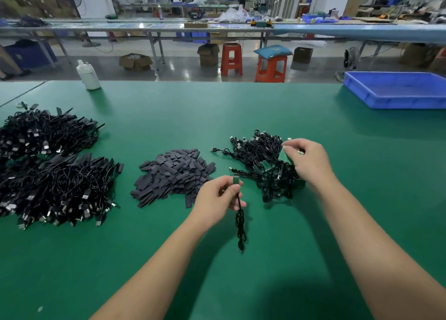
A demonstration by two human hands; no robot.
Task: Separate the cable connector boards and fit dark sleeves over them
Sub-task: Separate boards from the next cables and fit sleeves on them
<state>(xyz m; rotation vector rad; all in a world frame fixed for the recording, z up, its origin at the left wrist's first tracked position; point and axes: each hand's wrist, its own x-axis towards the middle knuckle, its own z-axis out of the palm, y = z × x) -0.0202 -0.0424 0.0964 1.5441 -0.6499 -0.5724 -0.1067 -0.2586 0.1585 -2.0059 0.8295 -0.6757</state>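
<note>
Hands apart over the green table [241,283]. Left hand [217,199] is pinched shut on a single cable [240,225] just below its small green board [235,180]; the board sticks up above the thumb and forefinger, and the rest of the cable hangs in a loose coil toward the table below the hand. Right hand [310,161] is closed on a strip of green boards [285,156], held tilted at the fingertips, with its cables trailing down into the tangled heap of cables [268,170] under and just left of that hand. Pile of dark sleeves [176,174] lies immediately left of the left hand, touching neither hand. Two larger heaps of black cables [53,170] sit well to the left of both hands. White bottle [88,74] stands at the far table edge, beyond and left of the hands. Blue tray [395,89] sits beyond and right of the right hand.
</note>
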